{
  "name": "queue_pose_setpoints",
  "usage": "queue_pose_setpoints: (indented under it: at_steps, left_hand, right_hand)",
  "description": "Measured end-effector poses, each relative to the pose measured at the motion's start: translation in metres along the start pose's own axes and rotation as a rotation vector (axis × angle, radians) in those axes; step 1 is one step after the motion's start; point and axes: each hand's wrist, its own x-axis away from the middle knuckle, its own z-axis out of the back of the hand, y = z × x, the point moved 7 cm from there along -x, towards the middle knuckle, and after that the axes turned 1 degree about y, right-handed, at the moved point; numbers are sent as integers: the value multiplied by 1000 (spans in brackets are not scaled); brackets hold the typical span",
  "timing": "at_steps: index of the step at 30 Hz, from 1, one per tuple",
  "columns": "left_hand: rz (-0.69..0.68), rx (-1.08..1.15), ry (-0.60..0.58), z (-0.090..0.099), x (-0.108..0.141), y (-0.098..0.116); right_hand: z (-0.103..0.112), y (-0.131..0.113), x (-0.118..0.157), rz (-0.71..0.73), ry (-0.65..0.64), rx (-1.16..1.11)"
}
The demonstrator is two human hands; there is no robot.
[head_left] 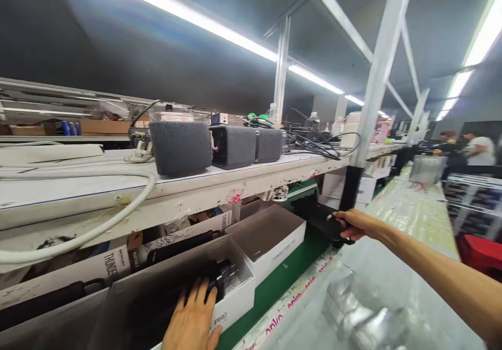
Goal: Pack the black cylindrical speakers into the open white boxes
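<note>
My left hand (193, 313) lies with its fingers apart over the near wall of an open white box (239, 308), beside black items and a clear plastic piece (231, 277) inside. The fingertips touch or rest just above the black contents; no grip shows. Farther right, the fingers of my right hand (351, 224) are wrapped round the edge of a black case (321, 219), above the green surface (274, 287). Between the two hands stands another open white box (270, 235) with nothing visible in it.
Above the boxes runs a white shelf (235, 180) carrying grey fabric-covered speakers (182, 147), a thick white cable (129, 209) and black cables. Crumpled clear plastic (364, 318) lies on the covered table at right. A metal post (382, 72) rises there. People are in the far background.
</note>
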Motion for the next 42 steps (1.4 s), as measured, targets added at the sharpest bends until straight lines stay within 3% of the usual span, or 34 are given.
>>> queue_pose_setpoints:
  at_steps: [2,5,8,10,12,14,16,20,22,24,27,29,32,35,38,40,42]
  left_hand:
    - [-8,0,26,-2,-1,-3]
    - [-23,41,170,0,-4,-6]
    - [-43,191,406,18,-3,1]
    - [-76,442,497,33,-5,16]
    - [-43,871,421,41,-15,32]
    - [76,1359,242,41,-29,50]
    - [125,1697,87,47,-37,67]
    - [-156,1914,-170,79,-31,82]
    - [-184,1918,-158,91,-24,73]
    - [-75,1897,-84,94,-21,61]
    - [130,1902,34,88,-21,52]
    - [235,1910,119,81,-23,54]
    - [287,1905,175,72,-30,64]
    - [218,1874,194,71,-43,68]
    - [184,1534,271,71,-58,54]
    - [173,1096,339,72,-66,45]
    - [102,669,270,65,-74,52]
  right_hand:
    - [11,-2,18,-7,14,-9]
    - [22,-6,43,15,48,-32]
    - [29,-4,71,64,45,-31]
    - [34,1,91,116,22,19]
    - [39,7,111,161,4,71]
    - [38,8,131,206,-39,85]
    - [30,1,151,267,-121,98]
    - [6,-20,174,373,-272,142]
    - [-4,-31,177,422,-340,167]
    - [-11,-44,178,493,-339,251]
    - [-12,-79,188,756,-29,487]
    - [-29,-106,208,1013,128,636]
    - [-84,-127,225,1262,7,787]
    - [-124,-134,214,1287,-117,835]
    - [-133,-141,185,1248,-65,860]
    - [-130,-146,158,1184,48,920]
    - [-130,-151,130,1119,133,1007]
